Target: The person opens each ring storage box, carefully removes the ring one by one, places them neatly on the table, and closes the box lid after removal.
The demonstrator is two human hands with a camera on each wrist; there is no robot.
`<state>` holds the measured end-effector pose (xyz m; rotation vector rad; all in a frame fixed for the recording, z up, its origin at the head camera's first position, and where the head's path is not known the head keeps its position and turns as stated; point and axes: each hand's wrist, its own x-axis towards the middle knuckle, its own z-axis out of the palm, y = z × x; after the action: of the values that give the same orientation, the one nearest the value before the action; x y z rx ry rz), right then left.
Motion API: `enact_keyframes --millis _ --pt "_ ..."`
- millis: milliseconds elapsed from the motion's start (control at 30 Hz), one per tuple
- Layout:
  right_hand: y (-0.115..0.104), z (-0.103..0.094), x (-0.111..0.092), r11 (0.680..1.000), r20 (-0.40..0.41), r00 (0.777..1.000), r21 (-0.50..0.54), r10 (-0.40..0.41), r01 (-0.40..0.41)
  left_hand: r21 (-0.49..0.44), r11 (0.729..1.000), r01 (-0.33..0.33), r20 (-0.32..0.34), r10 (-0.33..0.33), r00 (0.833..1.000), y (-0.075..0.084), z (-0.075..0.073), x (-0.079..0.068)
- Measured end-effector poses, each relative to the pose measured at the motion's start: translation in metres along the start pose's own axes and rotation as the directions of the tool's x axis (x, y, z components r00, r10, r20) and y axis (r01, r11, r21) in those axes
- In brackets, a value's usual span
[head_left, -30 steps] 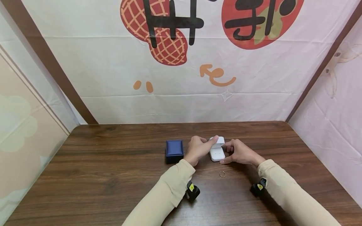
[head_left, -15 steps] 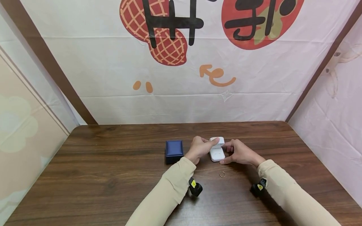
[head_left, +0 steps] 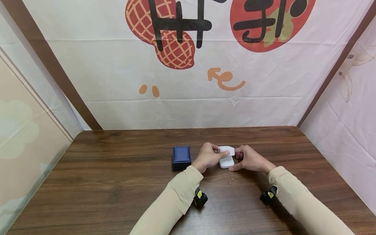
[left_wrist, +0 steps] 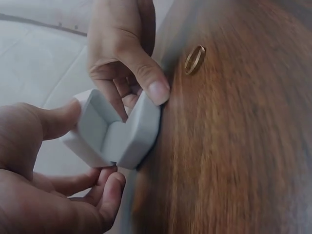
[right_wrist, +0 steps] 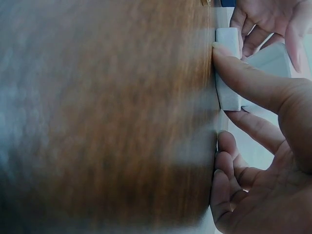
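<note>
A small white ring box [head_left: 225,149] sits on the brown wooden table, its lid tilted part-way over the base. My left hand [head_left: 208,157] holds the lid, thumb on its front edge and fingers behind near the hinge. My right hand [head_left: 249,159] pinches the base [right_wrist: 226,97] from the right, thumb at the front corner and index finger at the back. Through the gap in the left wrist view, the pale lid interior [left_wrist: 100,117] shows. A gold ring [left_wrist: 195,60] lies on the table just in front of the box.
Left of my left hand stands a dark blue box [head_left: 181,156] with its lid down. Behind the table [head_left: 117,182] hangs a printed white cloth [head_left: 188,111]. Black cameras [head_left: 200,197] are strapped at both wrists.
My left hand has tipped the ring box's lid forward and down, so the gap over the base is narrower. The right hand, the gold ring and the blue box stay put.
</note>
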<state>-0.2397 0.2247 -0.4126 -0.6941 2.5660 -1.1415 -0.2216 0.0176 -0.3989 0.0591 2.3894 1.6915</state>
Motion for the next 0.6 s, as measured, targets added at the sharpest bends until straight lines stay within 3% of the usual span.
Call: enact_keyframes --millis 300,600 --pt "0.000 0.001 -0.001 0.991 0.061 0.998 0.132 -0.007 -0.001 0.139 0.982 -0.127 0.025 0.125 0.992 -0.004 -0.001 -0.005" --pt "0.000 0.000 -0.001 0.990 0.061 0.998 0.137 -0.015 0.006 0.307 0.925 -0.225 0.017 0.232 0.973 -0.006 0.002 -0.013"
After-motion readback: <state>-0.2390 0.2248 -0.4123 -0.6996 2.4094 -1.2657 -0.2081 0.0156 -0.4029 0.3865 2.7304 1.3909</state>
